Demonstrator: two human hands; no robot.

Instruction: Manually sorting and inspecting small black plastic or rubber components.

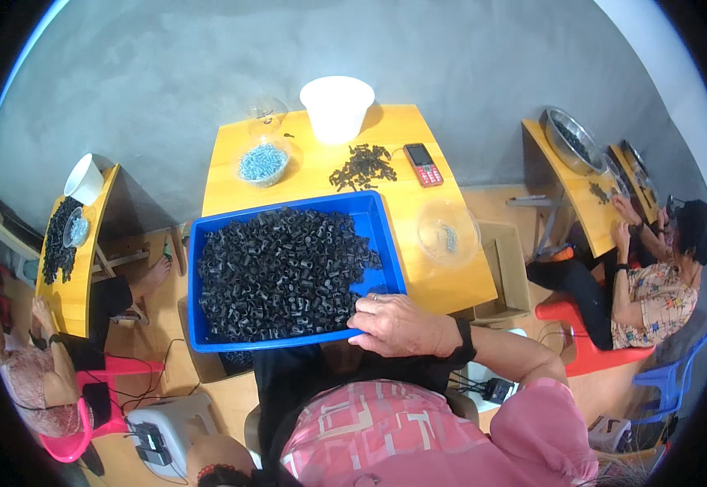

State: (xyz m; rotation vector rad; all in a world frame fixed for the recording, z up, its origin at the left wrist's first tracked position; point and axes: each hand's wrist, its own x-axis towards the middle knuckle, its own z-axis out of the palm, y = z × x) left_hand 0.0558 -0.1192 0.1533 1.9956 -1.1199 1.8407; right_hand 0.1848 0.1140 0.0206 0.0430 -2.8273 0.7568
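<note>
A blue tray [379, 219] heaped with small black plastic clips [280, 276] lies across the near edge of the yellow table and over my lap. My right hand [394, 325] is closed on the tray's near right corner, with its fingers over the rim. At the lower left, a bit of my left hand [217, 453] shows above a red bracelet, down beside my body and away from the tray. Its fingers are hidden. Beyond the tray stands a clear bowl of small bluish metal pieces [262, 163]. A loose pile of black pieces [364, 167] lies right of it.
A white bucket [336, 109], a red mobile phone [424, 165] and a clear round container [448, 234] stand on the table. A cardboard box [506, 268] is at its right. People sit at tables on the left [86, 268] and right [574, 191]; cables cross the floor.
</note>
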